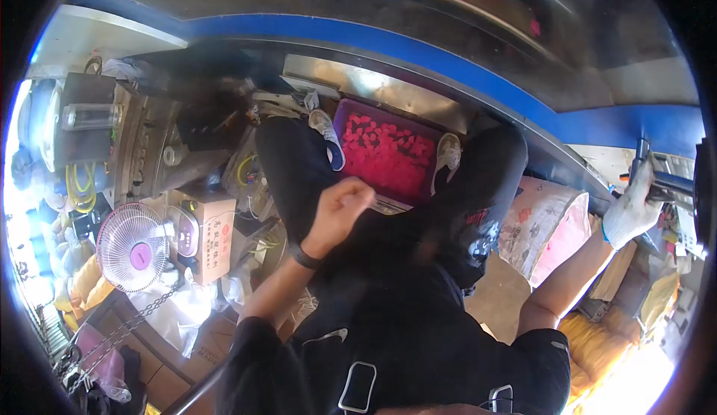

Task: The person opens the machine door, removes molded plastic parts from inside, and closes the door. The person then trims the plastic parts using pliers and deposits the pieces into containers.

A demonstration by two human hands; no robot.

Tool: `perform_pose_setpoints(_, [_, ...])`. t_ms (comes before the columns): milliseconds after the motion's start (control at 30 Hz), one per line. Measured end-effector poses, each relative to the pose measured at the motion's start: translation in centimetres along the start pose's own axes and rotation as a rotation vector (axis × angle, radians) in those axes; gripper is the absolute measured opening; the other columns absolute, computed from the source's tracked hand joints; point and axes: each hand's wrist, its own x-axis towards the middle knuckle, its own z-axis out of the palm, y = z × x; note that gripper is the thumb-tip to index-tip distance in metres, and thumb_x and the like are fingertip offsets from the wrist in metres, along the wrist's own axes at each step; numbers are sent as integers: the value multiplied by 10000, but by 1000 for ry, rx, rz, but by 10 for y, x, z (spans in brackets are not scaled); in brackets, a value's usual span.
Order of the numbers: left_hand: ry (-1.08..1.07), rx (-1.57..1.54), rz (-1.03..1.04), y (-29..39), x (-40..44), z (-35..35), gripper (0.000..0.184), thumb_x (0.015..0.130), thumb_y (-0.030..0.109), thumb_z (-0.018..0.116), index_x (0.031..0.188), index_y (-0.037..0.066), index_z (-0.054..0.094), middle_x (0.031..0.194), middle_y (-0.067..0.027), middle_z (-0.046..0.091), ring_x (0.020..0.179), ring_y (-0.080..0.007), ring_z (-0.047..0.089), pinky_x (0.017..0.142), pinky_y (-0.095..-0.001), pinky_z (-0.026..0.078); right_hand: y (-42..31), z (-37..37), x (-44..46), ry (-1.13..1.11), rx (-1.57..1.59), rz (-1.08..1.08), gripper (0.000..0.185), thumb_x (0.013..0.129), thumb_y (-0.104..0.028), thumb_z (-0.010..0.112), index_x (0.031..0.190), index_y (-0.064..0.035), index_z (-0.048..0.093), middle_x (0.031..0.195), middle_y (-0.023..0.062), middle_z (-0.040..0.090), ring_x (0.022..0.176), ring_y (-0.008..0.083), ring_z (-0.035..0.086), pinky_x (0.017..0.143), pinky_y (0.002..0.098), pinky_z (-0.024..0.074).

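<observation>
My left hand (345,207), bare with a black band at the wrist, is raised over my lap. Its fingers are curled in, and nothing shows in them. My right hand (629,215), in a white glove with a blue cuff, reaches far out to the right. Its fingers close around a dark bar-like handle (641,153) by the machine's edge. Between my feet sits a purple tray (344,116) with many bright pink pieces (385,153) in it. Motion or glare blurs the fine detail.
A large machine with a blue edge (418,41) spans the front. To the left stand a white fan (134,248) and a cardboard box (215,239). An open sack (541,221) with pink contents lies beside my right leg. Yellow bags (597,351) lie at lower right.
</observation>
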Motion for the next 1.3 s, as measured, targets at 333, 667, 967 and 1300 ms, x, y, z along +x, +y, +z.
perform_pose_setpoints(333, [444, -19, -35, 11, 10, -88, 287, 1055, 238, 604, 822, 72, 602, 751, 4, 570, 686, -89, 548, 673, -264, 469, 17, 3, 3, -24, 188, -165, 332, 1030, -195, 651, 1216, 74, 702, 1110, 160, 722, 920, 206, 715, 761, 327, 567])
perform_pose_setpoints(667, [507, -145, -80, -2, 26, -100, 335, 1042, 303, 638, 782, 98, 586, 695, 14, 560, 550, -79, 525, 504, -253, 473, -6, 8, -2, 3, 237, 34, 300, 1005, -143, 647, 1209, 72, 696, 1126, 148, 700, 945, 196, 671, 794, 304, 564])
perform_pose_setpoints(967, [517, -156, -42, -5, 27, -100, 344, 1047, 282, 633, 762, 97, 579, 689, 14, 555, 547, -74, 519, 482, -249, 462, -11, 9, -3, 18, 213, -7, 310, 1008, -164, 640, 1206, 67, 697, 1122, 140, 699, 945, 200, 662, 796, 310, 559])
perform_pose_setpoints(1300, [502, -173, -23, -5, 28, -99, 331, 1034, 281, 648, 761, 109, 575, 718, 16, 565, 538, -76, 525, 460, -235, 437, 1, 9, -2, 43, 252, 133, 334, 1007, -178, 654, 1219, 77, 686, 1138, 160, 706, 983, 215, 691, 837, 321, 575])
